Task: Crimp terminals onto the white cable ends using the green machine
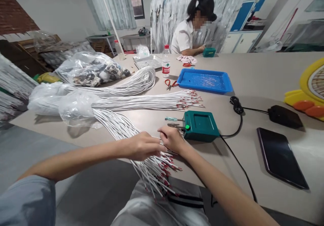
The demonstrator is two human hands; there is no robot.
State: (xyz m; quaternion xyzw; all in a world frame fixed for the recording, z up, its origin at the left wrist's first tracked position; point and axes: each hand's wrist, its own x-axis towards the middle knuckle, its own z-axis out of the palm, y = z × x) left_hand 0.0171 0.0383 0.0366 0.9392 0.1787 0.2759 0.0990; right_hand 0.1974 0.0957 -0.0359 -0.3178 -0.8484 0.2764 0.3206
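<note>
My left hand [144,147] lies over a bundle of white wires [118,123], its fingers bent and closed on wires near their red-tipped ends. Right beside it, my right hand [172,140] is closed, thumb against the curled fingers; what it pinches is hidden. The wire ends fan out below both hands and hang over the table edge above my lap. Just right of my right hand stands a small green machine [202,126] with a green button and a rod sticking out on its left side.
Two more white wire bundles [141,101] lie behind, partly wrapped in plastic. Beyond are a blue tray [205,80], red-handled cutters [170,84] and a bottle [166,62]. To the right lie a phone [282,156], a black adapter [285,117] and cables. A co-worker [184,38] sits opposite.
</note>
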